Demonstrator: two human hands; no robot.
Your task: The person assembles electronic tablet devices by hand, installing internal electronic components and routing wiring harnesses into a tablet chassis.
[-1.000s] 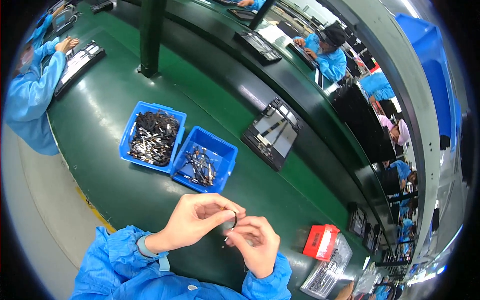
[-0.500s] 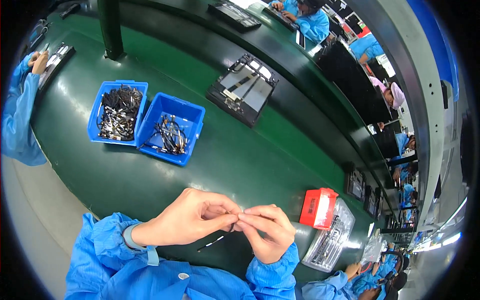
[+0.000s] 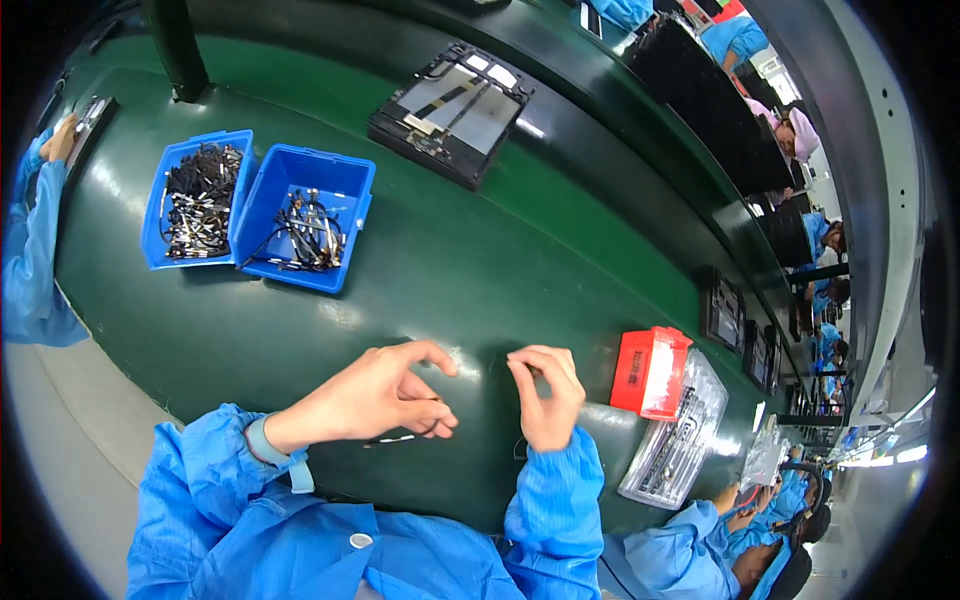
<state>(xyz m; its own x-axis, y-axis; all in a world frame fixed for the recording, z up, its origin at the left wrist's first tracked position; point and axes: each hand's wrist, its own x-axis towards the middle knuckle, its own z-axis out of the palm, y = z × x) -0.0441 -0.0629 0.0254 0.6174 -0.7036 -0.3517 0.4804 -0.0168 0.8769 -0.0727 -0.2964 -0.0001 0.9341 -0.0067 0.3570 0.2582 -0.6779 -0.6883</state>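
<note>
Holding a thin dark cable piece point(image 3: 400, 438) low over the green tabletop point(image 3: 520, 240), the left hand point(image 3: 385, 395) has thumb and fingers pinched shut on it, with the strip poking out to the left under the palm. The right hand point(image 3: 548, 395) sits just beside it with fingers curled together, and I can't tell if anything's actually in it. That little cable looks super light and floppy, probably easy to kink, so I'd say grab it by the stiffer end rather than the middle. Two blue bins sit up and to the left, one point(image 3: 195, 200) full of small dark parts, the other point(image 3: 310, 225) with tangled cables. A red box point(image 3: 650, 372) is off to the right, next to a clear tray point(image 3: 675, 450).
</note>
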